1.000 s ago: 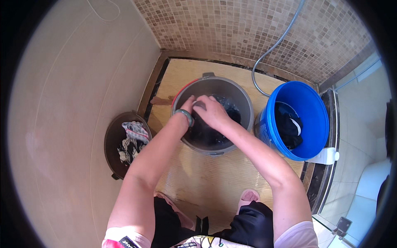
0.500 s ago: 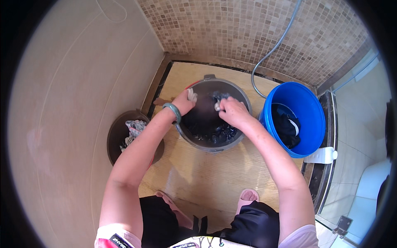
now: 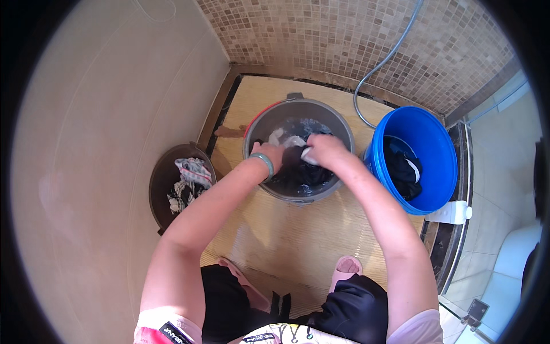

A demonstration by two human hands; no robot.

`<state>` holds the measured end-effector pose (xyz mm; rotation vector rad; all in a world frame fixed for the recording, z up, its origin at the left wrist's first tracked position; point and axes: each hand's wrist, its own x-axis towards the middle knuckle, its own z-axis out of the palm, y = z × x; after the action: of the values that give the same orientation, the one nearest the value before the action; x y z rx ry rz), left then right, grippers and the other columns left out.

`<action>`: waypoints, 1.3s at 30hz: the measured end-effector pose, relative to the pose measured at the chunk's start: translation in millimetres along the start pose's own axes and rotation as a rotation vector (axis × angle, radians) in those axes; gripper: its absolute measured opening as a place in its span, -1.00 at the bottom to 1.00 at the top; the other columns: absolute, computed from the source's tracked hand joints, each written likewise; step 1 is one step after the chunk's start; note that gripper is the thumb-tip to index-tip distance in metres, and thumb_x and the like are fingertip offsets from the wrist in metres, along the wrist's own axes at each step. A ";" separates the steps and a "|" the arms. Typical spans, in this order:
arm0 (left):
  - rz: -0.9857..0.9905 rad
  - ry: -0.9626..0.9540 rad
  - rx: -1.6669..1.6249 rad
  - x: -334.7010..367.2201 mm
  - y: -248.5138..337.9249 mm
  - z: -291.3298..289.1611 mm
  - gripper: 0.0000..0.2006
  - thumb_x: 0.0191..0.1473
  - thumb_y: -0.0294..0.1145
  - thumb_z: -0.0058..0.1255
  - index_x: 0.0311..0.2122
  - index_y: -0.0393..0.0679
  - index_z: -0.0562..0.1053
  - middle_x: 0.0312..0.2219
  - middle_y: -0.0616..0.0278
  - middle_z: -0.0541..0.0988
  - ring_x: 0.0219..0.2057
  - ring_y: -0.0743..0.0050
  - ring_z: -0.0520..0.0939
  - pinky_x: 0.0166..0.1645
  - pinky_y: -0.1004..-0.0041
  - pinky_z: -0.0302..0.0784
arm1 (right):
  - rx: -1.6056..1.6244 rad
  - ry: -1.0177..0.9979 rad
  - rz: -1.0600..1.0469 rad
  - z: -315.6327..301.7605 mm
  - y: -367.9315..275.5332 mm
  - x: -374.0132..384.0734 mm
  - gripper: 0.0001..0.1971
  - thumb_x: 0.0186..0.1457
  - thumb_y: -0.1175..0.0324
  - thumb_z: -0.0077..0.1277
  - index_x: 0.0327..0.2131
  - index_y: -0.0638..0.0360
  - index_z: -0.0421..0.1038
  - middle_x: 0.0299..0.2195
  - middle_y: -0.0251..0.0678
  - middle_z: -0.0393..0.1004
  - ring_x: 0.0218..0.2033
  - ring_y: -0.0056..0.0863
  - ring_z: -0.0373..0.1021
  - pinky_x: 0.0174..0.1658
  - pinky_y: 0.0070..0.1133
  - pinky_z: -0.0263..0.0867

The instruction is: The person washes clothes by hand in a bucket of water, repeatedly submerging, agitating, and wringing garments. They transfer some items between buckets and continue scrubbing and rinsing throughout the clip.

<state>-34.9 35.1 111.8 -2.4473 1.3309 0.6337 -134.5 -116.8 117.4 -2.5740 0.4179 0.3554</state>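
Your L hand is inside the grey bucket, nr its L side, back of hand up, green bangle on that wrist. Fingers curl down toward the wet cloth; tips hidden, so can't tell if they grip or just press.

Your R hand is over the R half of same bucket, slightly blurred. Fingers drawn in narrow, holding white fabric. Can't tell if that's part of the dark garment lying below it or a separate pc.

Dark garment sits in water in the grey bucket, below & btwn your hands. Pale cloth shows at the surface btwn them, toward the far side. Hands apart, nr each other.

To your R: blue bucket, just beside the grey one, w/ black clothing low inside, white strip on it. White bottle next to its nr R side. To your L: brown bucket, w/ patterned clothes inside, partly behind your L forearm.

Grey hose hangs along the mosaic wall, behind. Yellow ribbed mat underfoot; you're in pink slippers.
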 end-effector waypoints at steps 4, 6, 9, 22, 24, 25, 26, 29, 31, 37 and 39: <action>0.201 -0.204 -0.009 -17.9 10.4 -23.3 -0.67 -0.06 -0.20 -0.01 -0.15 -0.06 0.42 -0.29 0.12 0.53 -0.23 0.16 0.51 -0.14 0.25 0.34 | 0.350 0.414 -0.119 -55.5 9.3 -20.2 -0.86 -0.06 0.32 -0.04 -0.44 0.16 0.38 -0.50 -0.16 0.45 -0.40 -0.16 0.38 -0.30 -0.36 0.26; 0.339 -0.359 -0.205 -8.6 11.2 -32.6 -0.74 -0.05 -0.21 -0.02 -0.24 -0.07 0.47 -0.37 0.13 0.54 -0.29 0.18 0.52 -0.18 0.30 0.36 | 0.395 0.381 -0.104 -64.4 0.7 -25.5 -0.87 -0.05 0.36 -0.07 -0.41 0.19 0.36 -0.47 -0.14 0.45 -0.37 -0.18 0.38 -0.27 -0.40 0.26; 0.393 -0.341 -0.357 -0.5 15.4 -36.4 -0.79 -0.04 -0.24 -0.05 -0.33 -0.10 0.49 -0.47 0.14 0.54 -0.36 0.22 0.53 -0.23 0.38 0.38 | 0.538 0.295 -0.033 -48.4 11.6 -14.0 -0.87 -0.03 0.41 -0.13 -0.38 0.19 0.36 -0.40 -0.11 0.44 -0.31 -0.18 0.37 -0.22 -0.44 0.26; 0.057 -0.275 -0.607 14.7 7.2 -21.8 -0.72 -0.03 -0.30 -0.06 -0.19 -0.18 0.41 -0.36 0.08 0.55 -0.33 0.31 0.57 -0.26 0.36 0.48 | -0.072 0.012 0.096 4.3 9.3 -21.2 -0.68 -0.06 0.34 -0.06 -0.19 0.27 0.33 -0.07 -0.05 0.29 -0.14 -0.10 0.34 -0.06 -0.37 0.25; 0.057 0.086 -0.447 18.2 6.0 -15.9 -0.65 -0.05 -0.24 -0.01 -0.16 -0.20 0.40 -0.34 0.02 0.54 -0.28 0.17 0.56 -0.19 0.30 0.45 | -0.211 -0.071 0.100 5.2 4.3 -20.3 -0.63 -0.06 0.33 -0.05 -0.14 0.23 0.27 -0.11 -0.07 0.31 -0.15 -0.15 0.36 -0.09 -0.38 0.27; 0.032 0.112 -0.416 16.4 7.3 -9.3 -0.62 -0.08 -0.18 0.02 -0.17 -0.19 0.41 -0.33 -0.03 0.53 -0.25 0.00 0.52 -0.14 0.25 0.41 | -0.272 -0.119 0.105 2.5 1.5 -19.6 -0.63 -0.06 0.33 -0.05 -0.13 0.22 0.27 -0.13 -0.08 0.33 -0.16 -0.17 0.36 -0.11 -0.39 0.28; 0.027 0.045 -0.334 18.6 7.3 -4.6 -0.64 -0.08 -0.18 0.02 -0.19 -0.19 0.43 -0.34 -0.03 0.53 -0.24 0.01 0.52 -0.14 0.25 0.41 | -0.333 -0.167 0.109 1.1 -0.5 -19.7 -0.63 -0.06 0.33 -0.05 -0.13 0.21 0.27 -0.15 -0.10 0.35 -0.17 -0.18 0.37 -0.13 -0.39 0.29; -0.009 -0.004 -0.228 26.3 3.8 2.3 -0.71 -0.06 -0.20 0.00 -0.27 -0.17 0.46 -0.40 -0.01 0.54 -0.27 0.06 0.54 -0.17 0.26 0.42 | -0.280 0.092 -0.017 13.9 9.0 -25.0 -0.68 -0.06 0.35 -0.07 -0.19 0.24 0.27 -0.27 -0.05 0.43 -0.22 -0.13 0.38 -0.16 -0.37 0.30; -0.057 0.160 -0.336 28.9 -1.4 -3.1 -0.77 -0.02 -0.24 -0.04 -0.33 -0.16 0.46 -0.47 0.02 0.54 -0.35 0.15 0.56 -0.24 0.31 0.43 | -0.022 0.187 0.056 3.8 10.0 -24.0 -0.73 -0.04 0.36 -0.08 -0.24 0.25 0.26 -0.36 -0.02 0.44 -0.26 -0.08 0.38 -0.19 -0.35 0.30; -0.031 0.565 -1.285 33.6 -44.6 -26.9 -0.80 0.09 -0.31 -0.18 -0.36 -0.21 0.42 -0.53 0.39 0.44 -0.51 0.67 0.38 -0.39 0.60 0.32 | 0.983 0.187 0.079 -19.9 5.9 -7.1 -0.67 -0.01 0.19 -0.02 -0.28 0.24 0.24 -0.37 0.02 0.43 -0.33 -0.06 0.38 -0.25 -0.36 0.28; 0.038 0.605 -1.380 16.1 -34.1 -56.2 -0.77 0.07 -0.25 -0.09 -0.35 -0.22 0.43 -0.54 0.39 0.43 -0.49 0.69 0.39 -0.37 0.62 0.33 | 0.510 0.138 -0.071 -20.0 10.8 -20.9 -0.63 -0.04 0.16 0.00 -0.22 0.19 0.27 -0.32 -0.03 0.44 -0.26 -0.12 0.38 -0.20 -0.37 0.28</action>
<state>15.1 16.8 153.5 -3.9609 1.3163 1.1398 -154.3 -131.3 136.2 -2.1114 0.4032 0.0346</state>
